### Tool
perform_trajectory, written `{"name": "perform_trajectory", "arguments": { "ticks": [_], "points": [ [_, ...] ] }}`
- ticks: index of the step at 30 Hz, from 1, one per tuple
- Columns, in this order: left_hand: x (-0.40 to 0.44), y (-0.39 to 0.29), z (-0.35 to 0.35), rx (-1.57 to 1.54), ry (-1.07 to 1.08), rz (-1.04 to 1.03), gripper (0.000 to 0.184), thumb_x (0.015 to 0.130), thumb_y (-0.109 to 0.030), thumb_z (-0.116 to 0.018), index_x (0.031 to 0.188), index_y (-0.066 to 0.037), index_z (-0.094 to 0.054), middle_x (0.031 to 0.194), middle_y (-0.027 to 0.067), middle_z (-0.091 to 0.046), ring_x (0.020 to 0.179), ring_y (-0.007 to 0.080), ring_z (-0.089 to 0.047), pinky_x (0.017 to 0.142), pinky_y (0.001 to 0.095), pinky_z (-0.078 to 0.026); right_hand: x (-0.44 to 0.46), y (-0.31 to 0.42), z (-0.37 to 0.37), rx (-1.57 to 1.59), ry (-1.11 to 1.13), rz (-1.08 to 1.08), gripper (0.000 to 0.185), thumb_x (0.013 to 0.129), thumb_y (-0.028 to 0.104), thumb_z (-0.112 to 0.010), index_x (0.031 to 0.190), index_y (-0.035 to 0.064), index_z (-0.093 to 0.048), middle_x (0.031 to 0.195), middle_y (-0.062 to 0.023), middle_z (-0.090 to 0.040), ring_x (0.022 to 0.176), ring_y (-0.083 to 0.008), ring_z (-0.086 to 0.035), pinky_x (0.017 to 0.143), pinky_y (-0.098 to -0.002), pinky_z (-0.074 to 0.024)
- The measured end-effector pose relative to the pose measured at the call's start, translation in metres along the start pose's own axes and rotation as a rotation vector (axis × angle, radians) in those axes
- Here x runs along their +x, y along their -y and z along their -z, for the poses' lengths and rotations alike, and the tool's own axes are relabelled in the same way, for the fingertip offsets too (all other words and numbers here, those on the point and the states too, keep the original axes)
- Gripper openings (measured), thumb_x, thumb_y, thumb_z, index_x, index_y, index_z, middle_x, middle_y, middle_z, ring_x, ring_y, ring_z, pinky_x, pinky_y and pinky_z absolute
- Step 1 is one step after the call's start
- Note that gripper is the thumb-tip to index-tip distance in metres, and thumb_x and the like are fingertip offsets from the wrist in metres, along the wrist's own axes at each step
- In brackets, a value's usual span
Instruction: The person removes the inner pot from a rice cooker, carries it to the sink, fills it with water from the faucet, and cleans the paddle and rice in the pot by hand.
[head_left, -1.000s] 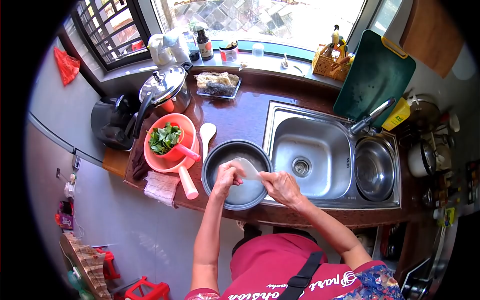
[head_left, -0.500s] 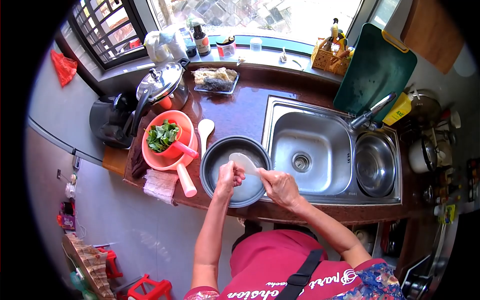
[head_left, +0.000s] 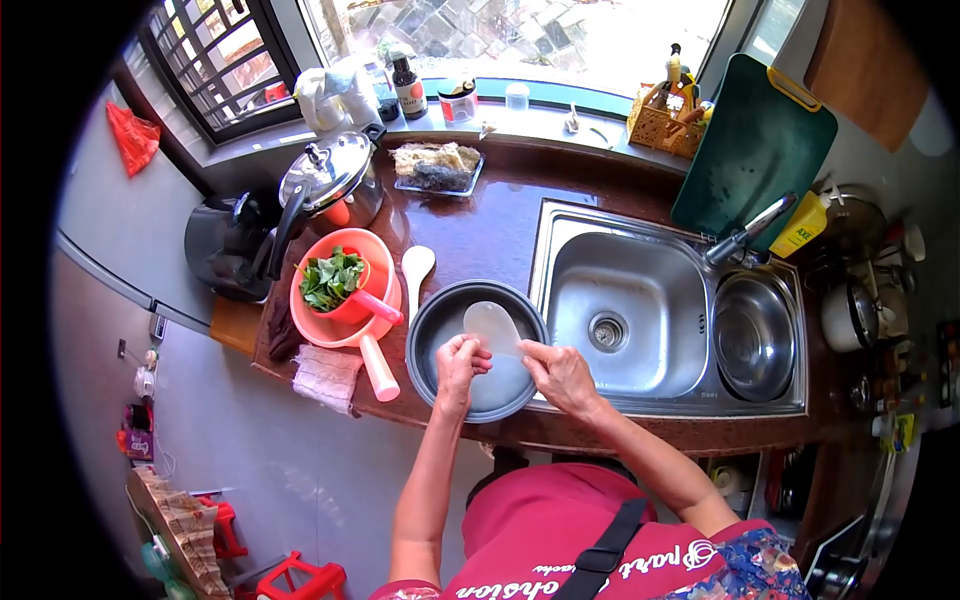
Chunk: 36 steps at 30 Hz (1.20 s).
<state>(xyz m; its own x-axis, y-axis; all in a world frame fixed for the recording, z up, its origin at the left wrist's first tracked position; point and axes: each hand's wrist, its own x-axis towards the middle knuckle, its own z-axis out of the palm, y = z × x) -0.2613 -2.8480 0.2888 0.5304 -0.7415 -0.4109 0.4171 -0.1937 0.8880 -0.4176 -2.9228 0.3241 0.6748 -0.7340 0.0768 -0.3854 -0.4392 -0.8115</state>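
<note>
A dark grey cooking pot [head_left: 424,385] stands at the counter's front edge, with pale, cloudy contents [head_left: 500,385] in it. Above its opening, my right hand [head_left: 562,376] pinches the lower right edge of a thin, rounded translucent white piece [head_left: 491,326]. My left hand [head_left: 461,371] has its fingers curled at the lower left side of that piece. Whether the left fingers grip it or only touch it is hidden. A white rice paddle [head_left: 417,268] lies on the counter left of the pot. Beside it sits a pink basin [head_left: 340,240] with a pink-handled strainer or scoop of green leaves [head_left: 332,278].
To the right is a steel sink [head_left: 640,290] with a metal bowl [head_left: 755,340] in its side basin. A pressure cooker [head_left: 330,180] and a tray of dried food [head_left: 437,168] stand behind. A green cutting board [head_left: 755,150] leans near the tap [head_left: 750,232]. A pink cloth [head_left: 327,376] hangs over the edge.
The rounded piece has turned so its broad face shows and its rounded end points up. Both hands stay over the pot. The whole view has shifted slightly.
</note>
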Motion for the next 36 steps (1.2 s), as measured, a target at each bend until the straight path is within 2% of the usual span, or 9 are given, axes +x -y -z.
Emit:
{"name": "perform_trajectory", "arguments": {
  "ticks": [2,5,8,11,17,23,29,32,36],
  "points": [
    [0.001,0.003,0.0,0.152,-0.041,-0.092,0.019,0.081,-0.016,-0.047,0.076,-0.001,-0.058,0.061,0.0062,-0.057,0.053,0.0096,-0.054,0.051,0.021,-0.044,0.001,-0.001,0.0,-0.002,0.015,-0.004,0.014,0.081,0.015,-0.053,0.091,0.0077,-0.059,0.068,-0.0209,-0.057,0.066,-0.0385,-0.057,0.057,-0.0441,-0.0455],
    [0.0,-0.002,-0.006,0.38,-0.149,-0.092,0.021,0.08,-0.014,-0.048,0.069,0.001,-0.059,0.056,0.0115,-0.058,0.051,0.0182,-0.057,0.05,0.0287,-0.045,0.002,0.0,0.0,-0.001,0.017,-0.001,0.014,0.08,0.014,-0.053,0.091,0.0079,-0.059,0.068,-0.0209,-0.057,0.066,-0.0384,-0.057,0.057,-0.0441,-0.0458],
    [0.011,0.017,-0.001,0.725,-0.274,-0.337,0.019,0.077,-0.01,-0.047,0.07,0.004,-0.057,0.06,0.0209,-0.057,0.055,0.0304,-0.058,0.055,0.0382,-0.046,0.002,0.0,-0.001,0.014,0.006,0.014,0.014,0.08,0.014,-0.053,0.091,0.0078,-0.059,0.068,-0.0206,-0.057,0.066,-0.0382,-0.057,0.057,-0.0442,-0.046],
    [0.005,0.009,-0.004,0.895,-0.245,-0.433,0.019,0.076,-0.008,-0.044,0.076,0.006,-0.057,0.066,0.0264,-0.055,0.062,0.0387,-0.057,0.062,0.0436,-0.044,0.002,0.0,0.0,-0.025,0.011,0.015,0.015,0.08,0.014,-0.053,0.091,0.0079,-0.06,0.068,-0.0204,-0.058,0.066,-0.0379,-0.058,0.057,-0.0448,-0.0463],
    [0.004,0.011,-0.007,0.539,-0.264,-0.274,0.018,0.077,-0.007,-0.042,0.078,0.005,-0.056,0.062,0.0188,-0.058,0.057,0.0285,-0.059,0.057,0.0385,-0.045,0.002,0.001,-0.001,-0.065,0.013,0.01,0.013,0.081,0.015,-0.052,0.091,0.0086,-0.058,0.068,-0.0203,-0.058,0.066,-0.0383,-0.058,0.057,-0.0462,-0.0463],
    [0.003,0.001,-0.007,0.553,-0.218,-0.248,0.017,0.077,-0.006,-0.043,0.074,0.004,-0.056,0.059,0.0169,-0.058,0.057,0.0259,-0.06,0.055,0.0372,-0.046,0.004,0.006,0.002,-0.101,0.049,0.021,0.011,0.081,0.014,-0.051,0.088,0.0074,-0.056,0.067,-0.0205,-0.058,0.066,-0.0391,-0.057,0.056,-0.0464,-0.0459],
    [0.013,0.014,0.002,0.878,-0.277,-0.569,0.015,0.077,-0.004,-0.043,0.074,0.004,-0.056,0.061,0.02,-0.058,0.058,0.0274,-0.061,0.053,0.0386,-0.046,0.002,0.003,0.0,-0.004,0.0,0.039,0.01,0.081,0.014,-0.051,0.085,0.0068,-0.056,0.067,-0.0212,-0.057,0.066,-0.0393,-0.057,0.056,-0.0469,-0.0454],
    [0.01,0.01,0.0,0.65,-0.215,-0.321,0.016,0.077,-0.003,-0.042,0.076,0.004,-0.056,0.059,0.0168,-0.058,0.056,0.0234,-0.06,0.053,0.0362,-0.046,0.003,0.003,0.001,-0.046,0.029,0.016,0.01,0.081,0.014,-0.051,0.085,0.0063,-0.057,0.067,-0.0215,-0.057,0.067,-0.0394,-0.057,0.057,-0.0467,-0.0454],
    [0.005,0.01,-0.002,0.456,-0.199,-0.291,0.013,0.076,-0.004,-0.046,0.077,0.003,-0.057,0.058,0.011,-0.057,0.052,0.0165,-0.058,0.051,0.0307,-0.046,0.003,0.0,0.0,-0.057,0.036,0.03,0.01,0.081,0.014,-0.052,0.085,0.0055,-0.056,0.066,-0.0216,-0.057,0.067,-0.0396,-0.057,0.056,-0.0467,-0.0454]
  ]
}}
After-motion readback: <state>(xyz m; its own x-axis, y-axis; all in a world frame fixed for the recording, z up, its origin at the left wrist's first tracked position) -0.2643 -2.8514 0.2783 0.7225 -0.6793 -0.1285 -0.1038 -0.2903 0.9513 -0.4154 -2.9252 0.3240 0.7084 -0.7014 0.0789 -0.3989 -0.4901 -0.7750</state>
